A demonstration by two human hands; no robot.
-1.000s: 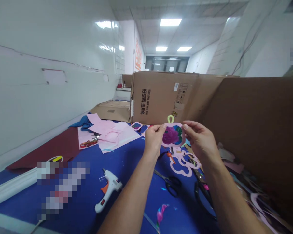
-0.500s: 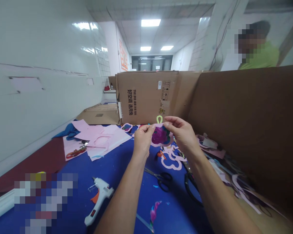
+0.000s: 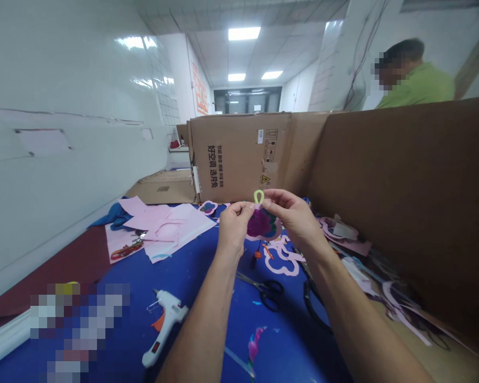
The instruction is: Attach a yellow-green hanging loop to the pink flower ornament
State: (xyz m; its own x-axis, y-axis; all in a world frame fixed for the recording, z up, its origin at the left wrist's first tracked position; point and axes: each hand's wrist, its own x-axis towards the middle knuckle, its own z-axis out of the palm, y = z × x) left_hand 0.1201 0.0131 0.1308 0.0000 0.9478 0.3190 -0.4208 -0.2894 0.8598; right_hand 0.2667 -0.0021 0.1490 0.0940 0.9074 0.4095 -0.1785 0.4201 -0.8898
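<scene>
Between my two hands is a flower-shaped paper ornament (image 3: 258, 223) with a pink border and a purple and blue-green middle. A yellow-green loop (image 3: 258, 196) stands up from its top edge. My left hand (image 3: 233, 226) pinches the ornament's upper left edge between thumb and fingers. With thumb and fingertips my right hand (image 3: 289, 210) grips the upper right, close to the base of the loop. Beneath the ornament hangs a small orange bead (image 3: 257, 255) on a dark string. Pink flower outline cut-outs (image 3: 281, 268) lie on the blue table below.
Black-handled scissors (image 3: 269, 292) and a white glue gun (image 3: 165, 322) lie on the blue table (image 3: 199, 282). Pink sheets (image 3: 183, 229) with red-handled scissors (image 3: 126, 250) are at left, paper scraps (image 3: 359, 274) at right. Cardboard walls (image 3: 239, 159) stand behind; beyond is a person in green (image 3: 419, 85).
My right fingers have shifted slightly left, closer to the loop's base. The orange bead now hangs more freely below the ornament. The person behind the cardboard has moved a little left.
</scene>
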